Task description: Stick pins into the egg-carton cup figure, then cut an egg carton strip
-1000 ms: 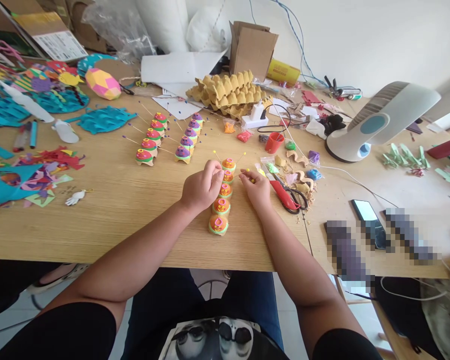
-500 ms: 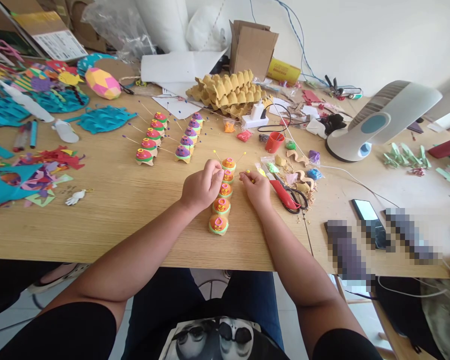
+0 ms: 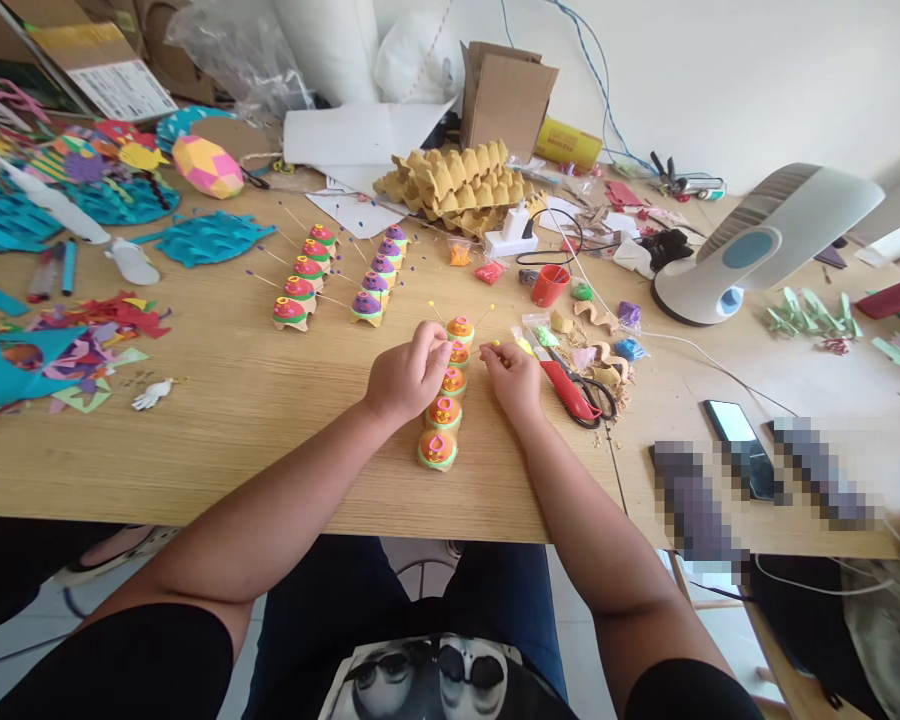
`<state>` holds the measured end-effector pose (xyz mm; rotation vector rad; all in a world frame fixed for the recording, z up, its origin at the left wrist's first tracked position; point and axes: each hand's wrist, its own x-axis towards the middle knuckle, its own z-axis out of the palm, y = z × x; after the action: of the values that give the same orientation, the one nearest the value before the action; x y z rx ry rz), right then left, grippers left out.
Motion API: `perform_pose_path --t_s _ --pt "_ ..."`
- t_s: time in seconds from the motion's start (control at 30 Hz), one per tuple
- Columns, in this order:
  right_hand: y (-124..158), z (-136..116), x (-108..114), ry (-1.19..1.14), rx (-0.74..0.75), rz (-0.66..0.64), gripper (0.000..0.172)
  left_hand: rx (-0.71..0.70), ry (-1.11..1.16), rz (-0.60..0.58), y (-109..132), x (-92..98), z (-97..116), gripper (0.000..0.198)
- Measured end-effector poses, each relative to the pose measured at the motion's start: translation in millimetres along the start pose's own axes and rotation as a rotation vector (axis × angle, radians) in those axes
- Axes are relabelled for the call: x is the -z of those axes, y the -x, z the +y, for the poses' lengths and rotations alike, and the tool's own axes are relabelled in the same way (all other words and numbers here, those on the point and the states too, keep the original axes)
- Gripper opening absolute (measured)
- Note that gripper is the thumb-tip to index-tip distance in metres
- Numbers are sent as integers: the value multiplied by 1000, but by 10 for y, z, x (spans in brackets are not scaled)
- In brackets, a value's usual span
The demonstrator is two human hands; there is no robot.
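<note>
An orange egg-carton caterpillar (image 3: 444,412) stands lengthwise in front of me, with pink loops, yellow faces and green bands on its bumps. Two yellow-tipped thin sticks rise from its far bump. At its left side, my left hand (image 3: 411,375) is closed in a pinch by the second bump from the far end; what its fingertips hold, if anything, is hidden. Opposite, on the right, my right hand (image 3: 513,376) pinches a thin stick with a yellow tip (image 3: 495,344), slightly apart from the caterpillar.
A red caterpillar (image 3: 298,288) and a purple caterpillar (image 3: 375,283) with stick feelers stand beyond, to the left. Scissors (image 3: 596,398), a red-handled cutter (image 3: 568,390) and clay packets lie right of my hand. A white fan (image 3: 750,245) and a phone (image 3: 739,440) are farther right.
</note>
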<state>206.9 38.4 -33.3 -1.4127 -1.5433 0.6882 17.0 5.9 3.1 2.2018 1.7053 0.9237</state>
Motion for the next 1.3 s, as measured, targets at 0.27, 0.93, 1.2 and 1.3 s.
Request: perform_pose_path --t_s 0.27,0.93,1.2,1.3 --pt "-9 17 -5 -2 -7 -4 29 -7 14 3 2 16 21 38" --pt "4 -35 2 -3 -12 25 26 5 30 5 2 2 19 36" --pt "2 -42 0 -5 -14 30 26 -9 35 3 2 -8 3 34" --pt "1 -43 -1 -26 -12 19 23 -7 39 1 2 -8 1 34"
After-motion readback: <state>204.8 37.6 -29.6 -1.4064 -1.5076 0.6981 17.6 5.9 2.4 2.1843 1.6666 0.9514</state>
